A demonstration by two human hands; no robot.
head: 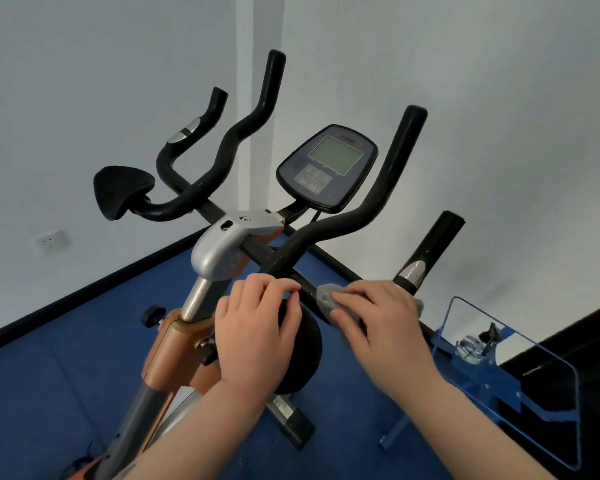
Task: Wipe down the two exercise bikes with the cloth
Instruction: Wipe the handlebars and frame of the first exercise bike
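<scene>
An exercise bike [219, 251] with an orange-and-silver frame and black foam handlebars fills the middle of the view. Its grey display console [327, 167] sits above the bars. My right hand [381, 323] presses a grey cloth [327, 295] onto the black handlebar tube [361, 216] near its lower right bend. My left hand [257, 327] rests beside it, fingers curled over the bar next to a round black pad [307, 348]. Only this one bike is clearly in view.
White walls meet in a corner behind the bike, with a socket [52, 241] low on the left wall. The floor is blue carpet [49, 375]. A blue metal stand with a clear panel [520, 372] stands at the right, close to the handlebar end.
</scene>
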